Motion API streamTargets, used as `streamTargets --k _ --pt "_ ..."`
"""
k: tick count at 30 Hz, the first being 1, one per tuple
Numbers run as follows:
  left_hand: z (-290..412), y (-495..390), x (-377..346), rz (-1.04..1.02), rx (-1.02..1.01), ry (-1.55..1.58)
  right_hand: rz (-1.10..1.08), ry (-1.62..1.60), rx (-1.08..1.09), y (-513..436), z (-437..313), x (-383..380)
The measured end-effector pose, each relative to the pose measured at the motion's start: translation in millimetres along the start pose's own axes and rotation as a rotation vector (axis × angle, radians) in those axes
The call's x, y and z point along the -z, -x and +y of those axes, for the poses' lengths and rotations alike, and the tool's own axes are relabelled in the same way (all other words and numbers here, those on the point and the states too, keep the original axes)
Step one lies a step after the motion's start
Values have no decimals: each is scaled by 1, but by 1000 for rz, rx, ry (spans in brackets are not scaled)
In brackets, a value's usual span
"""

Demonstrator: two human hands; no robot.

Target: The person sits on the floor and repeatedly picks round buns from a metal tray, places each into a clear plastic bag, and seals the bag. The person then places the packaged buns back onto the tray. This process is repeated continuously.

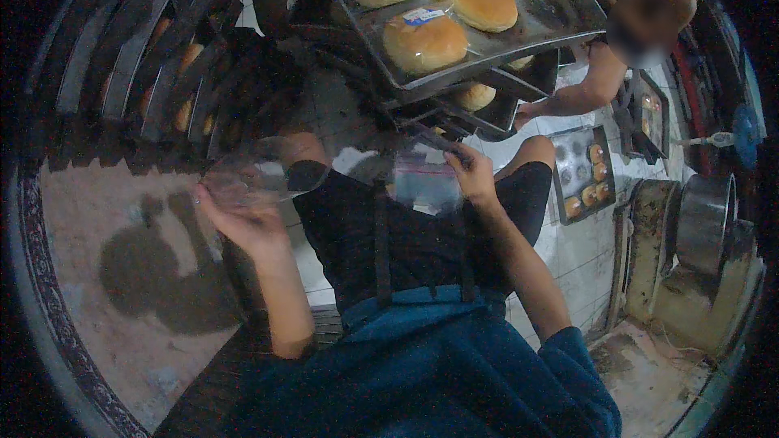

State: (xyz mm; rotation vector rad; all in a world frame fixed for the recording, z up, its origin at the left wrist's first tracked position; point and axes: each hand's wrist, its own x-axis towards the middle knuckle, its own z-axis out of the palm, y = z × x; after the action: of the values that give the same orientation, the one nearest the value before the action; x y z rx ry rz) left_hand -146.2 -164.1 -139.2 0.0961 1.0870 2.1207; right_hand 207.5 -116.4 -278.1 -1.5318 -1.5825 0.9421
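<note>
On the left, my left hand (246,219) holds a thin clear plastic bag (268,170), puffed out over my knee; part of the fingers is blurred behind the film. My right hand (476,175) grips the upper right edge of a small zip-lock bag (426,185) with a pink seal line, over my dark apron. A pale slip (424,209) shows at the bottom of that bag. Ahead of both hands, a metal baking tray (548,39) carries several round buns. The nearest bun (426,42) is wrapped in clear film and bears a printed label.
More trays with buns (475,97) are stacked beneath the top one. Another person's arm (584,94) reaches in at the right. A tray of small buns (585,173) lies on the tiled floor. Trays fill a rack (152,73) at left; a metal pot (703,225) stands right.
</note>
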Motion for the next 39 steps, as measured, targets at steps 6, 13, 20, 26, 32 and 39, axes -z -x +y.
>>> streamTargets --k 6,13,20,26,32,39 --pt "-9 17 -4 -126 95 26 -293 237 -226 14 -7 10" --pt "-30 37 -30 -73 172 66 168 498 315 0 -90 72" --pt "-39 29 -107 -536 261 367 170 461 603 -213 -227 120" --pt "-62 35 -182 -506 650 428 -183 960 406 -360 -199 50" --pt "-81 27 -178 -591 739 450 -583 1193 151 -371 -263 76" --pt "-80 27 -174 -597 741 478 -697 1055 437 -354 -250 113"
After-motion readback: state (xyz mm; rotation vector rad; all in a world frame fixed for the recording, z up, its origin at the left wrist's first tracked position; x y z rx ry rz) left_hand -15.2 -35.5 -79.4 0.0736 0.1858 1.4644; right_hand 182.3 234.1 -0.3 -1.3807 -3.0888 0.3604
